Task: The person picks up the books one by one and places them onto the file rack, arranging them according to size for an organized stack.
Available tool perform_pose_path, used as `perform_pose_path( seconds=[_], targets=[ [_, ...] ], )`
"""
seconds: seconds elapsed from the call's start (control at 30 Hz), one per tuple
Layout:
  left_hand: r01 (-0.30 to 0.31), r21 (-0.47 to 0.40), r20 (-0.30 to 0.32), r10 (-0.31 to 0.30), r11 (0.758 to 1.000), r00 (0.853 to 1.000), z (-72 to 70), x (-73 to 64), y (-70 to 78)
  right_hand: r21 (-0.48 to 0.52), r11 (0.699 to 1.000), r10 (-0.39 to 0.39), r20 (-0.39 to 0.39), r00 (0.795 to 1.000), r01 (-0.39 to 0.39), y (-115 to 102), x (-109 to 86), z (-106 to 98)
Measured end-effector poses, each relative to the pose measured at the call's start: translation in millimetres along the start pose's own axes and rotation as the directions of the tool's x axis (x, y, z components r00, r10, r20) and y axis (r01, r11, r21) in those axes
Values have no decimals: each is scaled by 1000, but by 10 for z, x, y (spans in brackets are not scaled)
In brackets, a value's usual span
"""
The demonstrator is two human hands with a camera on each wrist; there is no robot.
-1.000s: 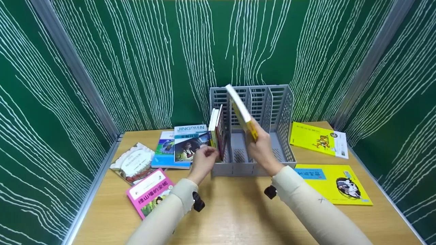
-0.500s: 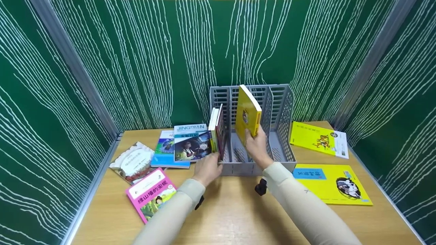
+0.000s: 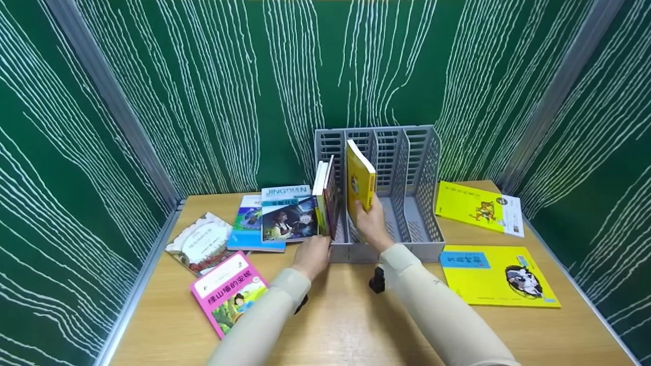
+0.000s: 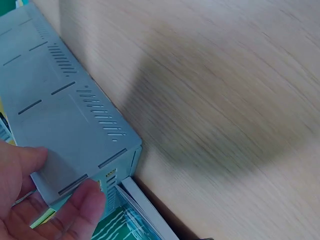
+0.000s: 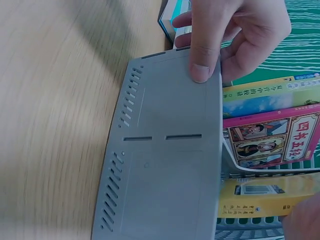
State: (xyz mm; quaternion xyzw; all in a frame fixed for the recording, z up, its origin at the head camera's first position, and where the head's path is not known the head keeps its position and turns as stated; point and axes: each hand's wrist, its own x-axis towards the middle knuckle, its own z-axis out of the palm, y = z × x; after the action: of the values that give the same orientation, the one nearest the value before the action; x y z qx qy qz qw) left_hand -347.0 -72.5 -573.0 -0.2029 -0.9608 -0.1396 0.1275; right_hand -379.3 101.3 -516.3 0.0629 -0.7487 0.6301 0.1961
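Observation:
My right hand (image 3: 373,223) grips a thick yellow book (image 3: 360,178) by its lower spine. The book stands upright in the second slot from the left of a grey book rack (image 3: 396,251). At the rack's front left corner, my left hand (image 3: 311,255) pinches the wall; in the left wrist view its thumb (image 4: 32,159) lies on the front face and its fingers (image 4: 89,200) on the side. Several books (image 3: 325,195), one with a pink cover (image 5: 272,137), stand in the leftmost slot. In the right wrist view only part of my right hand (image 5: 304,217) shows.
Left of the rack lie a JINGDIAN book (image 3: 286,216), a blue book (image 3: 246,239), a pale oval-labelled book (image 3: 203,244) and a pink book (image 3: 229,290). To its right lie two yellow books, a smaller (image 3: 468,203) and a larger (image 3: 488,284). Green walls surround the table (image 3: 346,315).
The yellow book has come upright, then moved left and down into the second slot with my right hand. My left hand has moved from beside the standing books onto the rack's corner.

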Motion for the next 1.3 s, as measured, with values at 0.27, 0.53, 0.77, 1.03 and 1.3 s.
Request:
perform_pose_path(
  seconds=[0.27,0.53,0.77,1.03,1.3],
  targets=[
    [-23,36,-60,25,999,998,388,109,-197,14,998,57,122,991,-59,25,59,54],
    [-34,29,-31,35,999,999,63,47,-102,-38,989,147,298,943,-142,-32,132,5],
    [-46,14,-39,46,999,998,25,43,-92,-108,986,157,395,905,-125,7,156,-31],
    [-48,1,-21,48,999,999,-82,-28,4,-212,970,203,428,881,-120,195,92,-31],
    [-19,30,33,18,999,999,-180,-53,85,-279,952,240,437,867,-123,233,54,-50]
  ],
)
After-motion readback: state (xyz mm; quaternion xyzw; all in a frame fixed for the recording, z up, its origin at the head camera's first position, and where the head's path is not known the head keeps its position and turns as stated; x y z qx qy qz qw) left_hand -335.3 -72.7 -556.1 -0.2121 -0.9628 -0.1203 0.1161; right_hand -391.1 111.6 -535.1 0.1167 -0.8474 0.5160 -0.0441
